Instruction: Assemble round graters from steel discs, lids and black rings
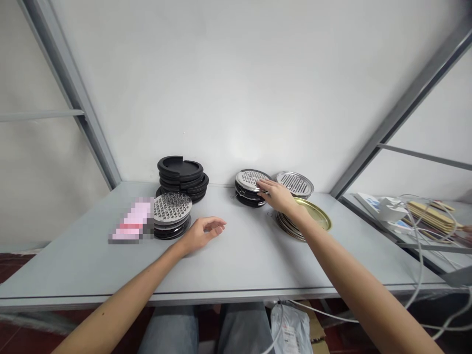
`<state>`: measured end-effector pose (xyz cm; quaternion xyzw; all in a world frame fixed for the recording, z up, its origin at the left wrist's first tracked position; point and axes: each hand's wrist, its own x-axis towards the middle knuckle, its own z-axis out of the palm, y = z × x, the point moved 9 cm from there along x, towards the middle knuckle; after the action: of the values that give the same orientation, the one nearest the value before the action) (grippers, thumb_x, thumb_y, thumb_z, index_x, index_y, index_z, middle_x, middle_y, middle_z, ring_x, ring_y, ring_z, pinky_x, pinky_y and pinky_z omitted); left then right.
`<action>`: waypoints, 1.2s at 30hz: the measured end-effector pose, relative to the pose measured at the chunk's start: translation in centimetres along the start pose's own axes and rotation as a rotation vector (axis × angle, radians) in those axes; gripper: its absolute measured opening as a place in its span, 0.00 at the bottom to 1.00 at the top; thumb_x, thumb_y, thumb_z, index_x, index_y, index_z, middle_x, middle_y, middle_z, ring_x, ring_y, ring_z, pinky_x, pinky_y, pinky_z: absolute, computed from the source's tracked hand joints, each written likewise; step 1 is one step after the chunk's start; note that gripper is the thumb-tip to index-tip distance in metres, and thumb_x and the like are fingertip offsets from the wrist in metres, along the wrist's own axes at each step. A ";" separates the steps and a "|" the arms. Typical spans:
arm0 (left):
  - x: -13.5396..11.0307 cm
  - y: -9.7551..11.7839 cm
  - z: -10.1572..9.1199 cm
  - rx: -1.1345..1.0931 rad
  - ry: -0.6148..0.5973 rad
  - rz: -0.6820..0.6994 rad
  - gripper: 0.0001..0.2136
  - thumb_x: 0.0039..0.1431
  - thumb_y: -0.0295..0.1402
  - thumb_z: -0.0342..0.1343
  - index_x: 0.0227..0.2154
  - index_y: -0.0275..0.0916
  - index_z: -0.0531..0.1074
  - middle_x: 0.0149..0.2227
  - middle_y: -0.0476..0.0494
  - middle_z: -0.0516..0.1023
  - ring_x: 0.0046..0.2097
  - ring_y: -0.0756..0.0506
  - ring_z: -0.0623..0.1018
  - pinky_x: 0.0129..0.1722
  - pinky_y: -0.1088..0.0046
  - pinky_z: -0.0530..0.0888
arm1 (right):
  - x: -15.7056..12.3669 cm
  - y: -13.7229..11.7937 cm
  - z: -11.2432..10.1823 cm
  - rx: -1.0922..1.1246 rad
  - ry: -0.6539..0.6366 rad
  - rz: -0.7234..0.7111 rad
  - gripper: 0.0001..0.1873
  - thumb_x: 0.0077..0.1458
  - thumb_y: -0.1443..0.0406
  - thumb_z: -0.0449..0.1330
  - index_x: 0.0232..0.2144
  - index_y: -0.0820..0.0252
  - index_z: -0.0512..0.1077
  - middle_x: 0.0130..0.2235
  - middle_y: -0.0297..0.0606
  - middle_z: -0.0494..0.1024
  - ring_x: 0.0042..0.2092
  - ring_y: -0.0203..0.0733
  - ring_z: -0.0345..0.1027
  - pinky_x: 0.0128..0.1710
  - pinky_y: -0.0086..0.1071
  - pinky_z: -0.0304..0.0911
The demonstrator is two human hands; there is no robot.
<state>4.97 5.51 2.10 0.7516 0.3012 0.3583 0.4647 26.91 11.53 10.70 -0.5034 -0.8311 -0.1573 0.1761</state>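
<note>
My right hand (pixel 276 194) reaches to a short stack at the back of the table. Its fingertips lie over the right edge of the top silver grater disc (pixel 250 178), with the thumb lower at the side. Black round bases with small wire clasps (pixel 241 192) show under that disc. My left hand (pixel 204 233) rests on the table with loosely curved fingers apart, holding nothing. Just left of it stands a stack of round graters with raised teeth (pixel 172 207). Beneath my right forearm are stacked gold-coloured round plates (pixel 317 216), partly hidden.
Black notched rings (pixel 180 169) are piled at the back left. A slotted silver disc (pixel 295 184) lies at the back right. A blurred pink item (pixel 132 221) sits on the left. White cables (pixel 420 246) hang by the right edge; a plastic-wrapped package (pixel 291 327) is below the table.
</note>
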 end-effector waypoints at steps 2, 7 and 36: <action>0.0 0.0 0.0 -0.005 0.003 -0.003 0.20 0.59 0.47 0.54 0.43 0.34 0.73 0.39 0.37 0.78 0.38 0.44 0.77 0.41 0.66 0.71 | -0.1 0.0 -0.2 -0.010 0.008 0.035 0.18 0.60 0.63 0.52 0.52 0.56 0.66 0.54 0.42 0.71 0.56 0.48 0.64 0.50 0.41 0.62; 0.1 -0.1 0.0 -0.020 0.016 0.001 0.20 0.59 0.47 0.53 0.42 0.33 0.73 0.36 0.38 0.77 0.36 0.46 0.76 0.40 0.67 0.71 | -0.3 -0.2 -0.2 -0.066 0.020 0.066 0.18 0.61 0.63 0.52 0.53 0.56 0.66 0.56 0.41 0.70 0.57 0.49 0.62 0.51 0.42 0.61; -0.3 1.6 -1.2 0.353 0.171 0.068 0.10 0.58 0.38 0.54 0.37 0.38 0.75 0.38 0.42 0.79 0.40 0.44 0.76 0.42 0.68 0.72 | -1.9 -2.2 -0.7 0.014 0.233 0.118 0.23 0.59 0.63 0.51 0.56 0.61 0.63 0.59 0.47 0.63 0.60 0.53 0.55 0.58 0.49 0.54</action>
<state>4.03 5.20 3.81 0.7980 0.3722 0.3781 0.2859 25.88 8.71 10.29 -0.5287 -0.7750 -0.1985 0.2837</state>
